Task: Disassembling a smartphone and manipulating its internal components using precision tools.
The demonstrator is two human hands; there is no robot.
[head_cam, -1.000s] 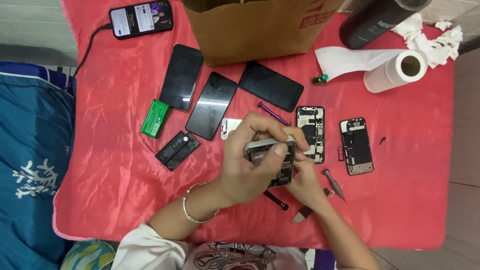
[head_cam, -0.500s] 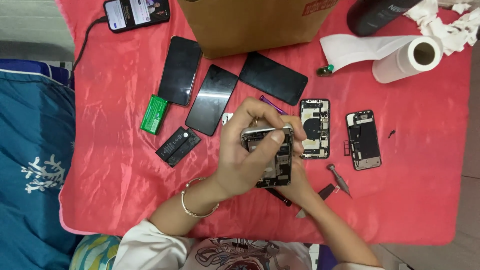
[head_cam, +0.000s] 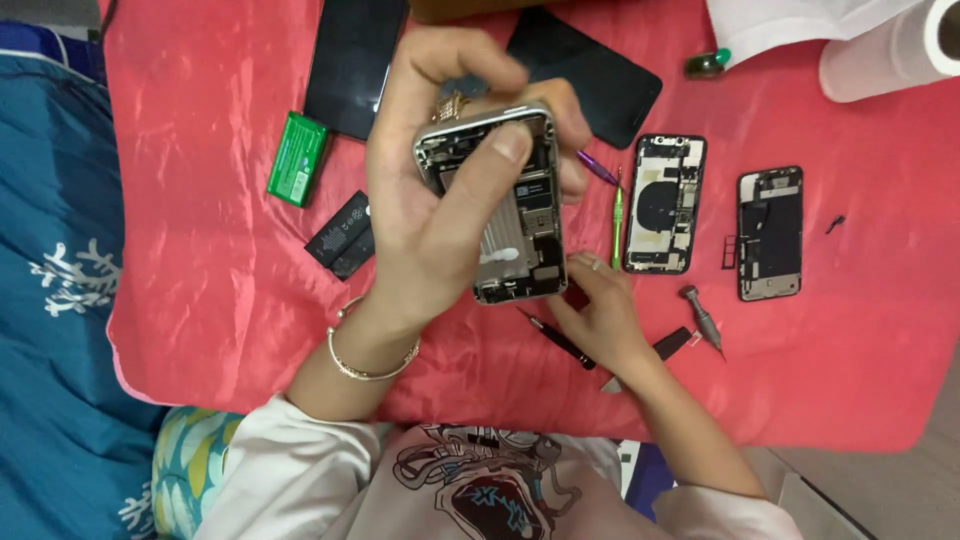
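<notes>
My left hand (head_cam: 425,225) holds an opened silver phone body (head_cam: 510,215) lifted toward the camera, insides facing me, with the thumb across its top edge. A gold bracelet (head_cam: 370,368) is on that wrist. My right hand (head_cam: 600,320) rests low on the red cloth (head_cam: 200,260), fingers apart, its fingertips at the phone's lower right corner, and I see nothing held in it. A black screwdriver (head_cam: 558,340) lies just left of that hand.
Two more opened phone bodies (head_cam: 663,205) (head_cam: 770,233) lie to the right, with a green screwdriver (head_cam: 617,215), a purple tool (head_cam: 597,168), a grey-headed driver (head_cam: 702,320). Left: a green pack (head_cam: 297,158), a black battery (head_cam: 340,235), dark screens (head_cam: 355,60). A paper roll (head_cam: 880,55) sits top right.
My left hand has raised the opened phone body off the cloth toward the camera. My right hand has come off it and dropped to the cloth beside the tools.
</notes>
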